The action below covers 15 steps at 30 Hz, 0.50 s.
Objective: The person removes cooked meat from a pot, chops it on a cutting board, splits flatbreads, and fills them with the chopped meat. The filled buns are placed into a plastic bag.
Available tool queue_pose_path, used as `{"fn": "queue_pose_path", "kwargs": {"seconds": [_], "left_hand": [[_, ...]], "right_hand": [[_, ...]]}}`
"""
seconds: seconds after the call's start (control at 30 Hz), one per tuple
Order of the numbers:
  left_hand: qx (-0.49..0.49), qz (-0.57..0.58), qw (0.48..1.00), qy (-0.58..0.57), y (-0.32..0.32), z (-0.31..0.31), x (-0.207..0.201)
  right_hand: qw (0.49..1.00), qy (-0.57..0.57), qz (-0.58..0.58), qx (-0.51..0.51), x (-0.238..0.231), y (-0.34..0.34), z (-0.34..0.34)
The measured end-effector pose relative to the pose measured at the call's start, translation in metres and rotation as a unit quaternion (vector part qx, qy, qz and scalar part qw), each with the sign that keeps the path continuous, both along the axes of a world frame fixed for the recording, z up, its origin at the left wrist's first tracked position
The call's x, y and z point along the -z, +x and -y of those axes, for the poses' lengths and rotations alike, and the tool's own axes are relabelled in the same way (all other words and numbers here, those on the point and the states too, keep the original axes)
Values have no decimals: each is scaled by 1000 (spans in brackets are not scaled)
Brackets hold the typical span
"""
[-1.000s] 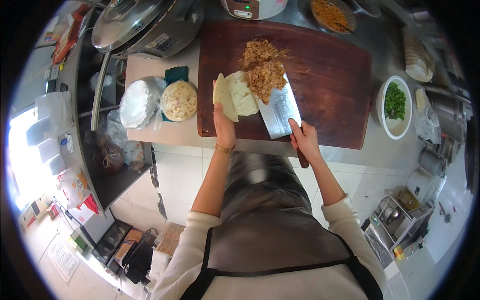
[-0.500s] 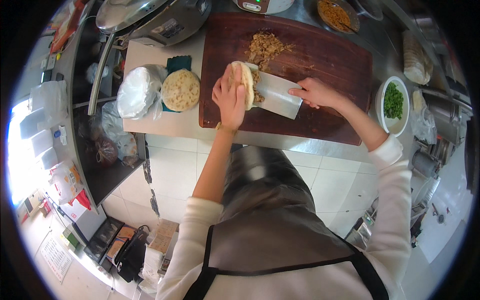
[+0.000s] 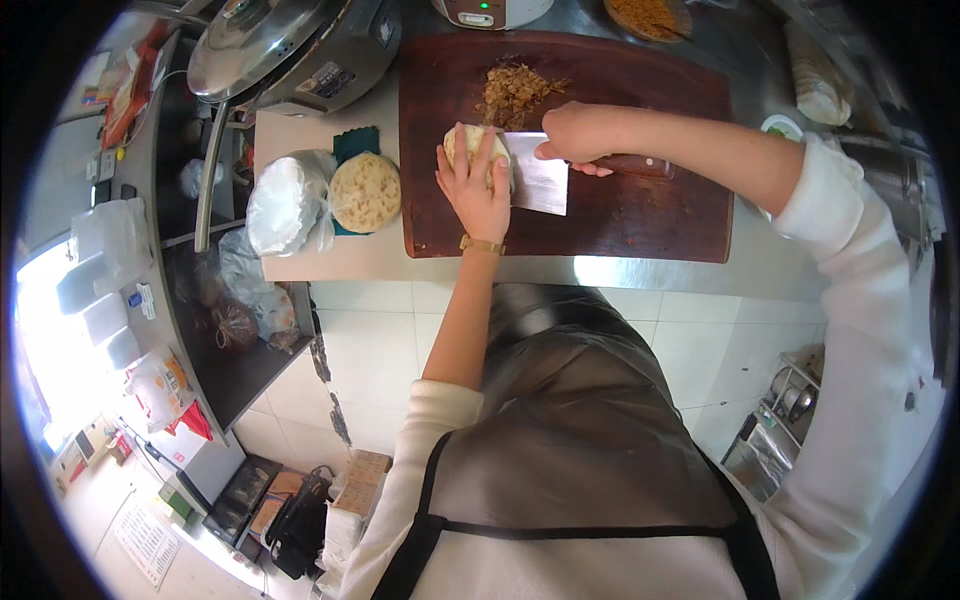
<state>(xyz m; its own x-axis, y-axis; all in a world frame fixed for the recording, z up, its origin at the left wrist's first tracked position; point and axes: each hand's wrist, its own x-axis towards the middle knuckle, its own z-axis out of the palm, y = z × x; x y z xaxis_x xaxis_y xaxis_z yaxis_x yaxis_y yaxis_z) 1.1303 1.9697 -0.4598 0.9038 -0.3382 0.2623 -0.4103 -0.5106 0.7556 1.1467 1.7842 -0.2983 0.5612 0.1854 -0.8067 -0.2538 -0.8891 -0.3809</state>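
My left hand (image 3: 475, 192) holds a round filled flatbread (image 3: 490, 148) on the dark wooden cutting board (image 3: 660, 95), its fingers spread across the top. A cleaver (image 3: 540, 178) is in my right hand (image 3: 585, 137), which is wrapped around it near where the blade meets the wooden handle. The flat blade reaches to the flatbread's right side; whether its edge sits inside the bread is hidden. Chopped brown meat (image 3: 515, 92) lies in a pile farther back on the board. A second flatbread (image 3: 365, 192) rests left of the board on a dark green cloth (image 3: 356, 141).
Left of that bread stands a plastic-covered white bundle (image 3: 285, 205). A large griddle (image 3: 335, 65) with a long-handled lid (image 3: 250, 45) occupies the back left. A cooker (image 3: 490, 12) and a bowl of orange food (image 3: 650, 15) stand behind the board. My right forearm partly covers a white bowl (image 3: 780, 125).
The bread has gone from tilted up on the blade to lying flatter under my left hand. My right hand and forearm have swung up and across the board, turning the cleaver.
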Motion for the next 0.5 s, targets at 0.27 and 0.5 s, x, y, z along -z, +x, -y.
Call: {"fn": "queue_pose_path", "kwargs": {"seconds": [0.27,0.5], "left_hand": [[-23,15,998,53,-4,5,3],[-33,11,988,149,-13,26,-1]], "right_hand": [[998,-27,22,-57,-42,9,8],[963,19,83,256,-48,-55,102]]}}
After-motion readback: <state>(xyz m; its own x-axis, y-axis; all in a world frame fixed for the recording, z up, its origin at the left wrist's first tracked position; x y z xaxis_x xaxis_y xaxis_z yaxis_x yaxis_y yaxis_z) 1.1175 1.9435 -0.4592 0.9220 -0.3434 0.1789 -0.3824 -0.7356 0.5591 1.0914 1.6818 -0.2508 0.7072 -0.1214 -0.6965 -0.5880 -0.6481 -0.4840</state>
